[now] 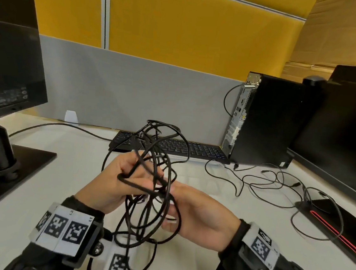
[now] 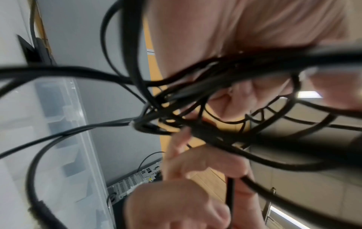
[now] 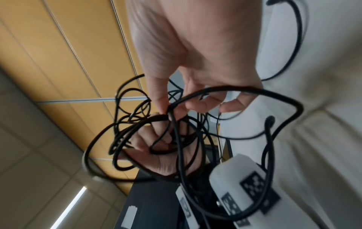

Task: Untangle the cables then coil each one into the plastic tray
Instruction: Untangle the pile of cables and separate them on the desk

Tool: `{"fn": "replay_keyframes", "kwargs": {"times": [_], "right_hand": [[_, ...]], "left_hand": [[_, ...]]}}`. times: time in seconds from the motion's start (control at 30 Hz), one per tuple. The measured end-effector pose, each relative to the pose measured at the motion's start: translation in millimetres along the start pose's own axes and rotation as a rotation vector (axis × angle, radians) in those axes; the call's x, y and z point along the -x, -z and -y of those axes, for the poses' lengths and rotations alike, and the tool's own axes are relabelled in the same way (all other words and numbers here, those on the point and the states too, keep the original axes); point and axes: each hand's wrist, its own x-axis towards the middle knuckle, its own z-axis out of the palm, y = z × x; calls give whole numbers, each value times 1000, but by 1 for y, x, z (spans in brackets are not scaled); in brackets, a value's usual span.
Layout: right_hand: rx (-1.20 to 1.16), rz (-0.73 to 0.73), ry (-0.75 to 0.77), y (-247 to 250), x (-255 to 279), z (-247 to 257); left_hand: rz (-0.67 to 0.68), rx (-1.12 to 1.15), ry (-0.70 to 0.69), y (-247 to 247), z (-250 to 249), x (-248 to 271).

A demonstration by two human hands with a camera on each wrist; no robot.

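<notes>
Untangling in hand: left hand (image 1: 124,173) grips the cables (image 1: 154,171) above the worktop (image 1: 60,189), right hand (image 1: 190,209) pinches a strand just beside that grip; next move, judged, needs one end freed; tray (image 2: 78,124) lies beyond

The white tabletop (image 1: 62,167) carries a black keyboard (image 1: 171,148) far centre, a computer tower (image 1: 266,121) right of it, loose thin cables (image 1: 276,186) at right, and a monitor base (image 1: 9,163) left.

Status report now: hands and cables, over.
Left hand and right hand both grip tangled black cables, lifted above desk. Still knotted. Tray holds none visible.
</notes>
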Motion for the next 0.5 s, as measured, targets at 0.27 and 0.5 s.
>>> {"fn": "replay_keyframes", "kwargs": {"times": [0.27, 0.5], "right_hand": [[315, -255, 418, 17, 15, 34], [1164, -217, 682, 12, 18, 14]], "left_hand": [[84, 188, 200, 15, 0, -5], [-175, -125, 444, -12, 4, -9]]}}
